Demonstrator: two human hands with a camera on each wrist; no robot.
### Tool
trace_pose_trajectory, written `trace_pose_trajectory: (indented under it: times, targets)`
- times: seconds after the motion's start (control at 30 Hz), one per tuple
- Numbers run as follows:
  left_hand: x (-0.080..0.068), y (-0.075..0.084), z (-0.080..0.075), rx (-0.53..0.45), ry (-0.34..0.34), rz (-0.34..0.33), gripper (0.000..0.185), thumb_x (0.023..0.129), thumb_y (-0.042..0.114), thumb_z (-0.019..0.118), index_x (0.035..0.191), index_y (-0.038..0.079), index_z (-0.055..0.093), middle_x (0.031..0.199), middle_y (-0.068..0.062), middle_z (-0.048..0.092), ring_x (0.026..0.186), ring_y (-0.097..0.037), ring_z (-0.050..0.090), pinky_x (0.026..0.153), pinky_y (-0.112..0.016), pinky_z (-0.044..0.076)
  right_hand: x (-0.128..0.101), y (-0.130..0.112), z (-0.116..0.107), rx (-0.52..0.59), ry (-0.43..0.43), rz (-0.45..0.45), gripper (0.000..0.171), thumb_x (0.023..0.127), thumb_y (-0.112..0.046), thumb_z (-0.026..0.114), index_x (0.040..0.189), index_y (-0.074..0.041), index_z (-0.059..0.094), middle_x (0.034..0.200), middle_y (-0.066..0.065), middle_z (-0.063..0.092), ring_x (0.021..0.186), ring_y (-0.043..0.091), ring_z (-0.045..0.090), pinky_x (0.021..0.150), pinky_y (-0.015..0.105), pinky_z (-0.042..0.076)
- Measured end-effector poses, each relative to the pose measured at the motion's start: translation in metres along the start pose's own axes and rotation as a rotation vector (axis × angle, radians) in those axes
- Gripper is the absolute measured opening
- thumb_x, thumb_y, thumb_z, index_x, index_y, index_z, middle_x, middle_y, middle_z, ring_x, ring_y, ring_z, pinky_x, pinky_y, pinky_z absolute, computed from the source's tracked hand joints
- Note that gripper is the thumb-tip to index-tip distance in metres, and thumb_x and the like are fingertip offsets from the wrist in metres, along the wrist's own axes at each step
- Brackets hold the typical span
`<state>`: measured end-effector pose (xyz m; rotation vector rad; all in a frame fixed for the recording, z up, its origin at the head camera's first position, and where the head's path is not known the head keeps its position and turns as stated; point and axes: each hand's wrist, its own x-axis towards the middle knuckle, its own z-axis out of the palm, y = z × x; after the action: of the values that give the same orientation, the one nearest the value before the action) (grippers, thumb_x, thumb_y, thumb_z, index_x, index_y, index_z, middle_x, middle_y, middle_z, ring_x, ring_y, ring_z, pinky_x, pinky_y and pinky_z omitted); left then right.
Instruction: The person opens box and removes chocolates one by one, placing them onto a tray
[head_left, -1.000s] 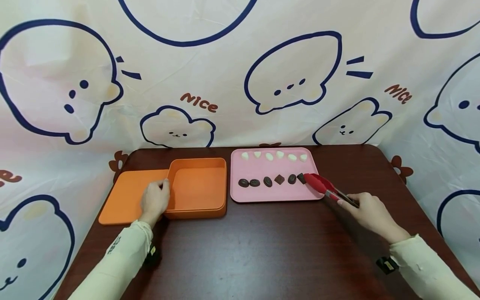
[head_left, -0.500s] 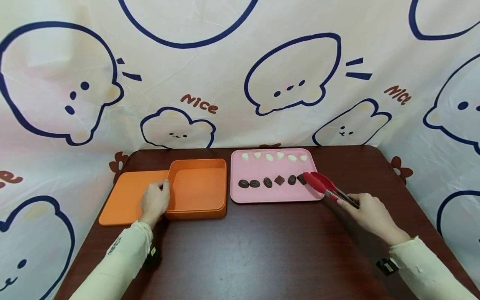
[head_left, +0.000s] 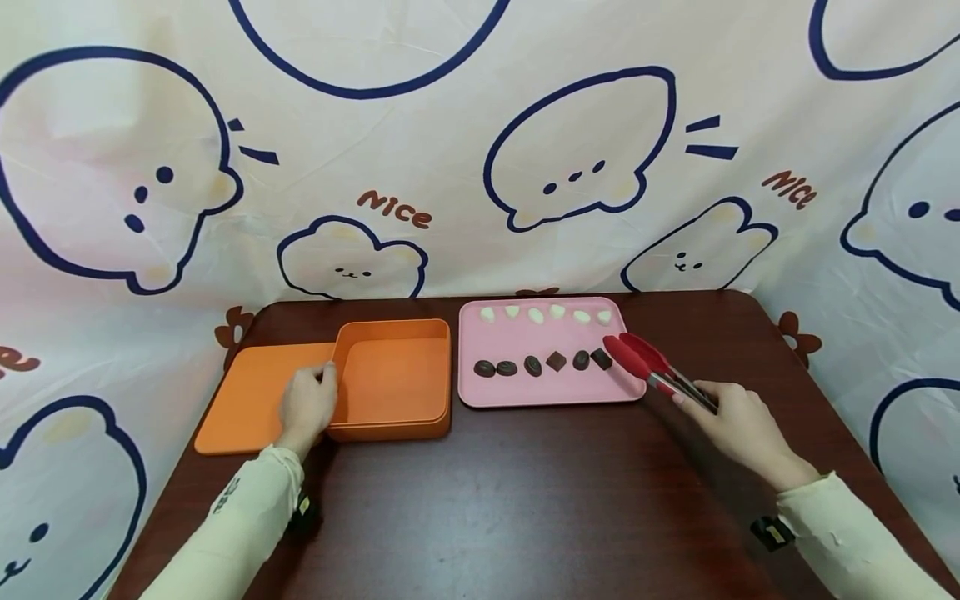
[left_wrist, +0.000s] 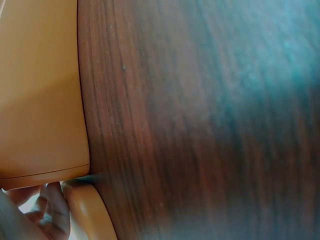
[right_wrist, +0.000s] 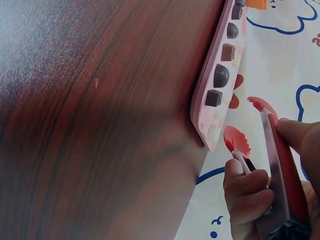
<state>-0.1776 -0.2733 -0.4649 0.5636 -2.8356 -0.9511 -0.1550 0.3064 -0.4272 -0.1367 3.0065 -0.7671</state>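
My right hand (head_left: 738, 425) grips a pair of tongs (head_left: 652, 367) with red tips and metal arms. Their tips stand apart with nothing between them, over the right end of a pink tray (head_left: 525, 396). Just left of the tips lies a square dark chocolate (head_left: 602, 358), last in a row of several dark chocolates (right_wrist: 221, 76). Several white pieces (head_left: 536, 316) line the tray's far side. My left hand (head_left: 307, 404) holds the left wall of an orange box (head_left: 393, 375) with curled fingers; the fingertips (left_wrist: 57, 205) are partly hidden below the box in the left wrist view.
An orange lid (head_left: 251, 392) lies flat left of the box, partly under my left hand. The dark brown table (head_left: 495, 500) carries everything. A cloth (head_left: 450, 150) printed with cartoon animals hangs behind the table and along its sides.
The red tips have risen slightly off the rightmost dark chocolate, so more of it shows. My left hand, the box and the tray stay as they were; the head view shifts a little.
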Motion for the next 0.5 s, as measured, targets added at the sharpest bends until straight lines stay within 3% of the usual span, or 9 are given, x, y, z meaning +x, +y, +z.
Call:
trace_pose_trajectory:
  times: [0.17, 0.33, 0.5]
  targets:
    - [0.0, -0.002, 0.001, 0.012, 0.009, 0.003, 0.055, 0.107, 0.045, 0.03, 0.087, 0.009, 0.067, 0.063, -0.005, 0.05, 0.066, -0.026, 0.053, 0.058, -0.034, 0.034, 0.0, 0.002, -0.001, -0.009, 0.041, -0.009, 0.061, 0.098, -0.049, 0.062, 0.128, 0.005, 0.061, 0.066, 0.003, 0.052, 0.052, 0.013, 0.044, 0.044, 0.027, 0.037]
    - [0.0, -0.002, 0.001, 0.019, 0.008, -0.017, 0.055, 0.107, 0.045, 0.03, 0.103, 0.01, 0.073, 0.075, -0.01, 0.061, 0.081, -0.03, 0.061, 0.062, -0.034, 0.037, 0.001, 0.009, -0.001, -0.011, 0.072, -0.007, 0.054, 0.1, -0.043, 0.061, 0.127, 0.004, 0.061, 0.065, 0.003, 0.05, 0.051, 0.012, 0.043, 0.044, 0.027, 0.035]
    - [0.001, 0.0, 0.001, 0.017, 0.011, -0.032, 0.055, 0.107, 0.045, 0.031, 0.102, 0.011, 0.073, 0.078, -0.01, 0.062, 0.086, -0.031, 0.063, 0.062, -0.034, 0.038, 0.005, 0.017, 0.001, -0.003, 0.076, 0.014, 0.057, 0.101, -0.043, 0.06, 0.129, 0.006, 0.059, 0.067, 0.004, 0.052, 0.054, 0.014, 0.045, 0.045, 0.028, 0.036]
